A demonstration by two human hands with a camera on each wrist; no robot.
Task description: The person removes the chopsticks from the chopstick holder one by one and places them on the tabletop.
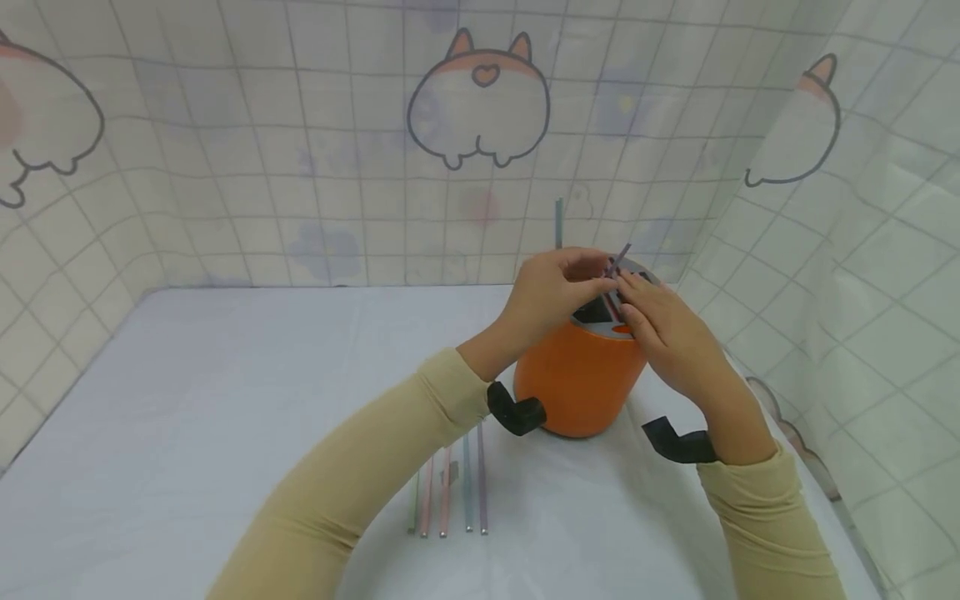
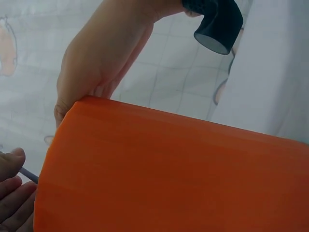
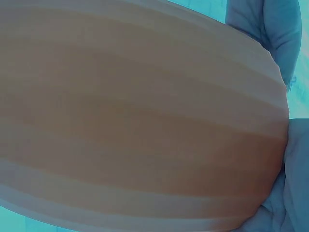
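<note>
Both hands meet over the top of an orange round holder (image 1: 581, 387) standing on the white table (image 1: 187, 433); the left hand (image 1: 551, 292) reaches in from its near-left side with fingers curled, pinching a purplish straw (image 1: 621, 257) that slants up out of the holder's grey divided top (image 1: 600, 312); the right hand (image 1: 663, 333) lies over the rim on the other side, its fingertips closing on the same straw just below the left hand's pinch (how firmly it grips I cannot tell from here); just beyond the left hand's knuckles a blue-grey straw (image 1: 558, 223) stands upright from the holder; nearer the person than the left forearm, a row of loose straws (image 1: 450, 487) lies flat on the table, side by side, in green, pink, blue and lilac; each wrist carries a black strap, and both arms wear beige sleeves (image 1: 360, 483); the left wrist view shows mostly the holder's orange wall (image 2: 169, 179), with the right hand (image 2: 104, 53) resting over its rim and a few fingertips (image 2: 12, 193) of the left hand at the lower corner beside a thin straw end; the right wrist view is filled by the holder's side, blurred; behind the hands hangs a tiled backdrop with cartoon corgis (image 1: 480, 104)
</note>
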